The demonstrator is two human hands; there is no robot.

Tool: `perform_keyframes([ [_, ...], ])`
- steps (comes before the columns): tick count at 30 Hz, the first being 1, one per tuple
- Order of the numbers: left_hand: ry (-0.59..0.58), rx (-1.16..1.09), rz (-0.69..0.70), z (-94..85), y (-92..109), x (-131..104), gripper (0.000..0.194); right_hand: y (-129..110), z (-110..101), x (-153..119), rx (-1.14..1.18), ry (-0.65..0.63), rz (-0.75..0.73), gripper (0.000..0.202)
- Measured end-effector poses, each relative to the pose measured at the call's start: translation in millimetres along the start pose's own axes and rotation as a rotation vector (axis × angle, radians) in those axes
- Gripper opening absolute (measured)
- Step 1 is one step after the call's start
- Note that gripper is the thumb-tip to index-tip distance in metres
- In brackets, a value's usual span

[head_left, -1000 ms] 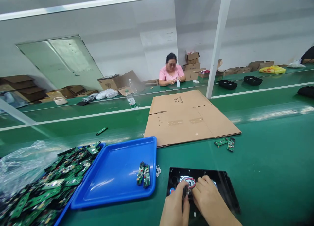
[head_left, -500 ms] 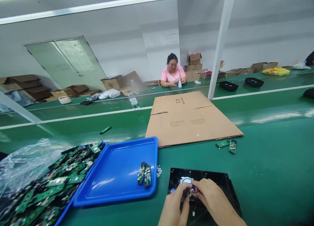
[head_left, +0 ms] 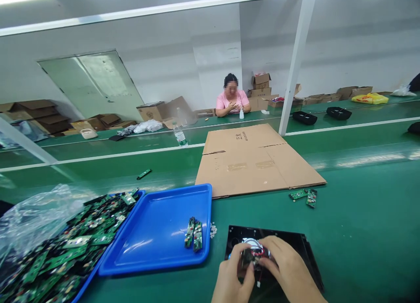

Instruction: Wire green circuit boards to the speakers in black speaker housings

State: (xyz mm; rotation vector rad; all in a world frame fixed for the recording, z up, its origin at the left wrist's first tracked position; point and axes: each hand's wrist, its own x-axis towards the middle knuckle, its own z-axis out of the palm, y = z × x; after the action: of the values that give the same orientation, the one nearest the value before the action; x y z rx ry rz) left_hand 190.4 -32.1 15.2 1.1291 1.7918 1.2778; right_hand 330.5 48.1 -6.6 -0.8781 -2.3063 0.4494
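Note:
A black plastic casing (head_left: pixel 297 242) lies on the green bench, below both hands. My left hand (head_left: pixel 231 274) pinches the left side of a small circuit board (head_left: pixel 252 257) between thumb and fingers. My right hand (head_left: pixel 285 264) closes on the right side of that board, by its red wires (head_left: pixel 261 252). Just behind the fingers shows a round silver part (head_left: pixel 252 242), which looks like a speaker. A white plug (head_left: pixel 258 284) dangles on thin wires between the hands. My fingers cover much of the board.
Left of the casing, a blue tray (head_left: pixel 154 261) carries two circuit boards (head_left: pixel 193 234); small white pieces (head_left: pixel 213 230) lie beside it. Another tray is heaped with boards (head_left: pixel 82 246). Flattened cardboard (head_left: pixel 243 180) and loose boards (head_left: pixel 303 195) lie beyond. A person (head_left: pixel 232 97) sits opposite.
Both hands stay over the casing, with the board shifted and tilted slightly between the fingers. Across the bench, the person has raised one hand toward the chest. The view has shifted a little.

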Motion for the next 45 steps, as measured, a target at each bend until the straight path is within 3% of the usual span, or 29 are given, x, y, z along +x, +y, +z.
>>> perform_keyframes([
  [2,0.037,-0.021,-0.011,-2.9,2,0,0.027,-2,-9,-3,0.063,0.057,0.045,0.008],
  [4,0.089,-0.034,-0.044,-4.3,3,1,0.025,-4,-10,-8,0.100,0.045,0.002,0.011],
  [7,0.128,-0.049,-0.075,-3.8,2,2,0.025,-5,3,-15,0.100,-0.022,-0.147,0.015],
  [10,0.132,-0.024,-0.094,-2.6,1,3,0.027,-3,15,-18,0.090,0.034,-0.196,0.018],
  [13,0.122,-0.039,-0.115,-1.8,0,3,0.030,2,8,-17,0.184,-0.094,-0.131,0.015],
  [16,0.095,-0.103,-0.125,0.5,0,2,0.034,6,-6,-15,0.279,-0.193,0.023,0.016],
  [18,0.077,-0.105,-0.122,2.6,0,2,0.035,5,-9,-14,0.274,-0.167,0.057,0.019],
  [25,0.025,0.015,-0.053,5.2,-4,2,0.031,-2,2,-14,0.011,-0.063,-0.085,0.022],
  [31,-0.017,0.067,-0.060,4.3,-8,6,0.033,1,4,-16,-0.107,-0.056,-0.132,0.021],
  [37,-0.111,0.033,-0.111,2.5,-12,13,0.032,1,4,-12,-0.229,0.110,-0.375,0.025],
  [45,-0.229,0.055,-0.133,-4.9,1,19,0.027,1,1,-13,-0.295,0.087,-0.454,0.026],
])
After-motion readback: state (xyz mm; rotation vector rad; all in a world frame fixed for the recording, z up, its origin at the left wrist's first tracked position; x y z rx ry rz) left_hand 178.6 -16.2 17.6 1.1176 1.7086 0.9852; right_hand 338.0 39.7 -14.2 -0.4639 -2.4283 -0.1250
